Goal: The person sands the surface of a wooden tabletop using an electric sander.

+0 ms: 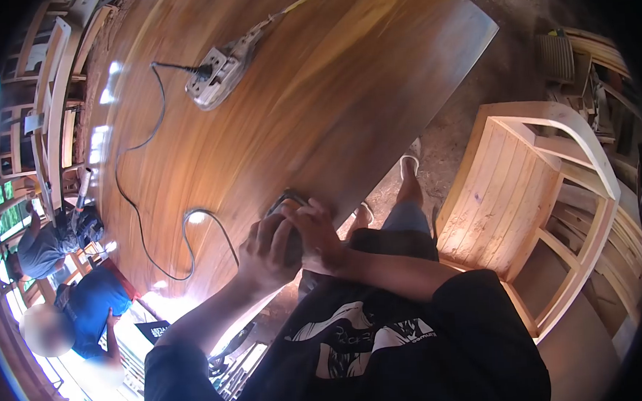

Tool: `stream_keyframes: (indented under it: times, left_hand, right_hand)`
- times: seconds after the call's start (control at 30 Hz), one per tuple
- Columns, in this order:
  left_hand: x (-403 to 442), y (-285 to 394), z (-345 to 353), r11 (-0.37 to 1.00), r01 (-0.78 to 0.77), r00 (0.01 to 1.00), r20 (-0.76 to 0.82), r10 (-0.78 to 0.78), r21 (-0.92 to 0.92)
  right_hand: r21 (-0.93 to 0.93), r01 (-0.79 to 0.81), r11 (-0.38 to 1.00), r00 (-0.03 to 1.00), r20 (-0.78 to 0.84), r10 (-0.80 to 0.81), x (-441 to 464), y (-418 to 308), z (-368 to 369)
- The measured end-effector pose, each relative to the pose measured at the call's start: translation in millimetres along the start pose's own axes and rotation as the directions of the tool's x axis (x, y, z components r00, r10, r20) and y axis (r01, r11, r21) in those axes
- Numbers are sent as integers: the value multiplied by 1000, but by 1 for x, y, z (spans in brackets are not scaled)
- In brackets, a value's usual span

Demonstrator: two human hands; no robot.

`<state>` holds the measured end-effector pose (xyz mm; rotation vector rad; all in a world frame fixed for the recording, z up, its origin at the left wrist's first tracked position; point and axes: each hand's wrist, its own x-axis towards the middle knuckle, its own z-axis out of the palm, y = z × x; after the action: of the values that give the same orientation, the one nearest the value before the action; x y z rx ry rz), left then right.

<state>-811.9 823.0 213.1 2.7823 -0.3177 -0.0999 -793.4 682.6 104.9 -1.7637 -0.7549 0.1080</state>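
Observation:
My left hand (pixel 263 253) is closed around the side of a dark corded power tool (pixel 288 247) at the near edge of a large, glossy wooden slab (pixel 274 130). My right hand (pixel 314 233) grips the same tool from the other side, its fingers bent over the top. Most of the tool is hidden by my hands, so its exact kind cannot be made out. A black cord (pixel 186 233) loops over the slab from near my left hand to a plug in a pale extension socket (pixel 216 79).
An unfinished wooden cabinet frame (pixel 495 191) lies on the right beside my legs. Two people, one in a blue shirt (pixel 98 306) and another (pixel 44 248), are beyond the slab's left edge. Wooden frames (pixel 57 91) stand at upper left; stacked boards (pixel 596 48) are at upper right.

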Motion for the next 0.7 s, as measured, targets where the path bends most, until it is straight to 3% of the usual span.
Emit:
stream_keyframes:
  times: [0.03, 0.07, 0.2, 0.3, 0.37, 0.47, 0.57, 0.6, 0.7]
  left_hand:
    - [23, 7, 1, 1000, -3, 1000, 2, 3, -19]
    - [46, 14, 0, 1000, -14, 1000, 12, 14, -27]
    - [123, 32, 12, 998, -55, 998, 19, 55, -22]
    - [187, 50, 16, 998, -64, 997, 40, 65, -22]
    - [229, 60, 17, 997, -61, 997, 40, 62, -39]
    - [289, 69, 20, 994, -95, 995, 9, 95, -54]
    - [340, 77, 28, 994, -95, 995, -14, 94, -46]
    - [357, 80, 30, 995, -98, 995, -21, 97, -32]
    - [402, 84, 37, 993, -116, 993, -39, 116, -4]
  right_hand:
    - [-53, 4, 999, 996, -85, -9, 6, 8, -14]
    - [-19, -47, 999, 998, -45, 46, 10, 20, -28]
    - [-279, -140, 950, 977, 114, 178, 42, 51, -93]
    - [-267, -197, 943, 974, 58, 220, 69, 78, -141]
    - [-208, -116, 971, 991, -95, 98, 85, 106, -165]
    - [-271, -28, 962, 973, -229, -36, 117, 134, -205]
    - [-407, -35, 913, 981, -186, -45, 144, 160, -246]
    - [-330, -52, 942, 977, -214, -21, 152, 172, -256]
    - [-373, -5, 928, 964, -248, -94, 178, 190, -292]
